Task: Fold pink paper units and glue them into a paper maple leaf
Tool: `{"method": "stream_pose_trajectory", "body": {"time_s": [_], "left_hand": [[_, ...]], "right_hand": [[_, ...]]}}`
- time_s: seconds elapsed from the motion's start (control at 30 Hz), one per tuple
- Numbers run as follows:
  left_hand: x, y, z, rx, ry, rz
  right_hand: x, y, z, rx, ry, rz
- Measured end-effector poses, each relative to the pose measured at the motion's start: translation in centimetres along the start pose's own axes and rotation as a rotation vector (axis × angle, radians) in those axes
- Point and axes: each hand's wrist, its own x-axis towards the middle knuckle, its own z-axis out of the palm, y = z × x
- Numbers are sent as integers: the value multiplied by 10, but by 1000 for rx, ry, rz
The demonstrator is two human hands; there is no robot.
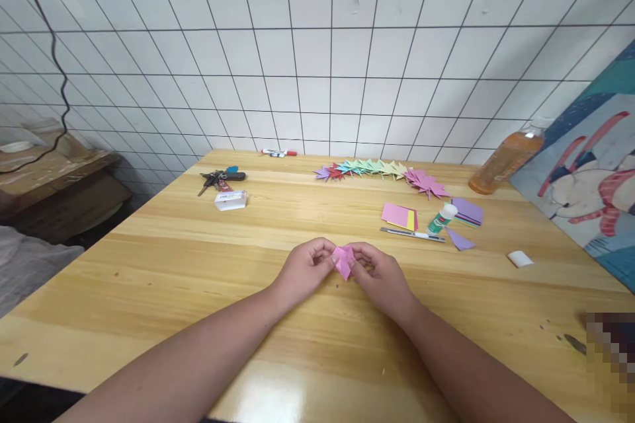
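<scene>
A small pink folded paper (pixel 344 263) is held between my two hands, just above the wooden table (pixel 198 317). My left hand (pixel 307 272) pinches its left edge between thumb and fingers. On the opposite edge, my right hand (pixel 381 275) pinches it the same way. Creases show on the paper, and its lower end comes to a point. Beyond my right hand lie a stack of pink and yellow paper squares (pixel 395 215), a slim craft knife (pixel 411 234), a glue stick (pixel 440 219) and a folded purple paper piece (pixel 460 239).
A chain of colourful folded paper (pixel 377 170) runs along the back. Purple sheets (pixel 467 210), a white eraser (pixel 520 259) and a tilted bottle of amber liquid (pixel 506 157) are at right. Keys (pixel 215 180), a small white box (pixel 231 200) and markers (pixel 278 153) sit at back left.
</scene>
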Motion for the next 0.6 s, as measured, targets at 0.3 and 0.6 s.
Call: {"method": "stream_pose_trajectory", "body": {"time_s": [0.3, 0.6], "left_hand": [[1, 4, -1, -68, -24, -31], [6, 8, -8, -261, -100, -137]], "right_hand": [[2, 3, -3, 138, -37, 131], [1, 8, -15, -261, -6, -243]]}}
